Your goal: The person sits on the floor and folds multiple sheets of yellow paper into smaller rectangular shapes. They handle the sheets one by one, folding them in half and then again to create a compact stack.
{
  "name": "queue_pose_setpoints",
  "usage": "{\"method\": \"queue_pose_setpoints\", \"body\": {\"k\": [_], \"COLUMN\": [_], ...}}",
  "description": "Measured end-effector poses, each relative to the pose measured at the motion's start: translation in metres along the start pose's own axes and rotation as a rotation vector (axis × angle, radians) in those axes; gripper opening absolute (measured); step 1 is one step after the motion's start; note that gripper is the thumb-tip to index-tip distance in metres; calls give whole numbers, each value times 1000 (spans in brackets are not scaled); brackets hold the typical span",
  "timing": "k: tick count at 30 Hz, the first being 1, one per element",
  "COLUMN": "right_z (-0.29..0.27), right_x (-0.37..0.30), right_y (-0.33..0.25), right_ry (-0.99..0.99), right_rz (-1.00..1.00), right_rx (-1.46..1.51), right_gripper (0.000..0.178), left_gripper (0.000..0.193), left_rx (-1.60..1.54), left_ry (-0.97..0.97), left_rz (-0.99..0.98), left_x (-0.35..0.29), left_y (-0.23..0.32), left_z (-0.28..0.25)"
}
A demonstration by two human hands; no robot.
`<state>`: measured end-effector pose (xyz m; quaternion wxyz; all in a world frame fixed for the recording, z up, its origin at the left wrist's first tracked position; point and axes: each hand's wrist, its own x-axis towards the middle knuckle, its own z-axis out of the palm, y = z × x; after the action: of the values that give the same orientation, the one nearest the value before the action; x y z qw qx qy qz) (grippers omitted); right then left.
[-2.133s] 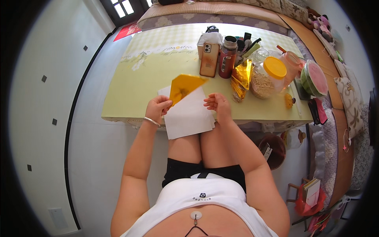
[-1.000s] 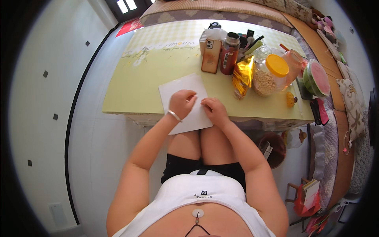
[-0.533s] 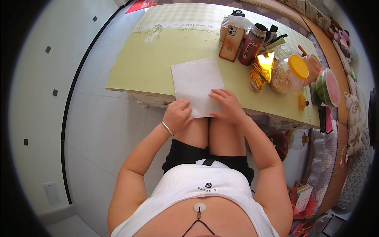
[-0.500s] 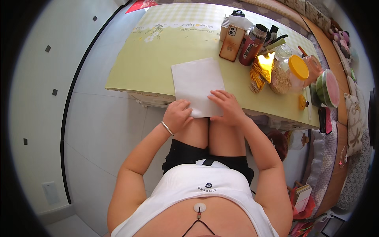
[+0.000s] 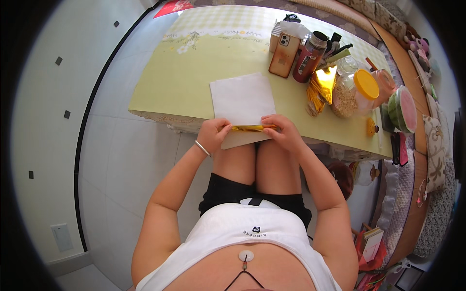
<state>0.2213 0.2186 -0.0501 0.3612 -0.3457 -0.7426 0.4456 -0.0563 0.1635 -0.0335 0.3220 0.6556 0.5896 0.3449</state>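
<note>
White sheets of paper (image 5: 242, 99) lie at the table's near edge, overhanging it a little. Along their near side runs a narrow gold strip (image 5: 248, 128), shiny like foil and stretched between my two hands. My left hand (image 5: 212, 135) pinches its left end between thumb and fingers. At its right end, my right hand (image 5: 284, 132) grips it the same way. Below the strip, more white paper (image 5: 242, 139) sticks out over my thighs. Whether the strip is the turned-up underside of the top sheet or a separate piece is hard to make out.
On the table's right side stand a phone (image 5: 285, 56), a red bottle (image 5: 309, 58), folded gold foil (image 5: 323, 85), a yellow-lidded jar (image 5: 357, 89) and a watermelon half (image 5: 402, 109). The yellow-green tablecloth (image 5: 170, 72) covers the table.
Earlier both hands lay on plain white paper. Now a gold strip shows between them, pinched at both ends, and both hands have closed and risen slightly from the near edge.
</note>
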Motion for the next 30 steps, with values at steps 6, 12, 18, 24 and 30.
{"method": "queue_pose_setpoints", "body": {"k": [6, 12, 18, 24, 30], "right_z": [-6, 2, 25, 28, 28], "right_x": [26, 45, 45, 63, 80], "right_y": [24, 26, 26, 21, 19], "right_ry": [52, 223, 478, 479, 425], "right_rz": [330, 329, 172, 259, 474], "right_rx": [262, 348, 87, -666, -754], "right_gripper": [13, 17, 21, 30, 30], "left_gripper": [32, 30, 23, 26, 25], "left_rx": [-414, -144, 165, 404, 496], "left_ry": [-59, 24, 269, 509, 511], "left_rz": [-2, 40, -123, -38, -82], "left_x": [19, 27, 45, 55, 66], "left_y": [-3, -41, -46, -48, -49], "left_z": [-9, -20, -3, 12, 18]}}
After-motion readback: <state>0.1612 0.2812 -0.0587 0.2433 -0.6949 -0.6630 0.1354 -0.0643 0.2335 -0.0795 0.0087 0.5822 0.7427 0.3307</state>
